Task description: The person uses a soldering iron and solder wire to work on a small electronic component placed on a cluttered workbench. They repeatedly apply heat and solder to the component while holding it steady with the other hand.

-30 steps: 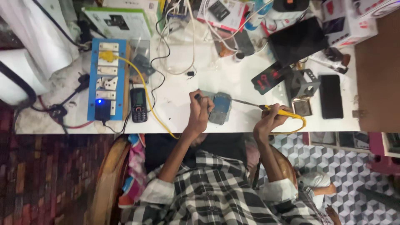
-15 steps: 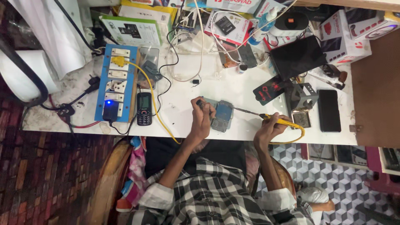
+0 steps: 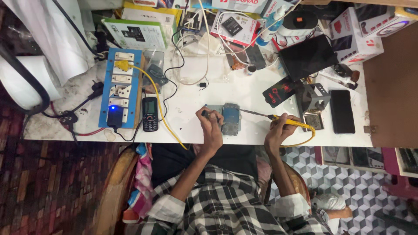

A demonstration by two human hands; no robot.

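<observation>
A: Head view. Left hand [image 3: 212, 127] closed on a small dark tool, pinning the opened phone [image 3: 231, 119] flat at the table [image 3: 244, 93] edge.

B: Right hand [image 3: 281, 128]?

A: Wrapped around the yellow soldering iron [image 3: 285, 122], tip slanting toward the phone; grip likely steadies it.

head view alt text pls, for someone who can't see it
Seen from above, a person at a cluttered white workbench holds a yellow-handled soldering iron in the right hand, its tip toward an opened phone steadied by the left hand.
</observation>
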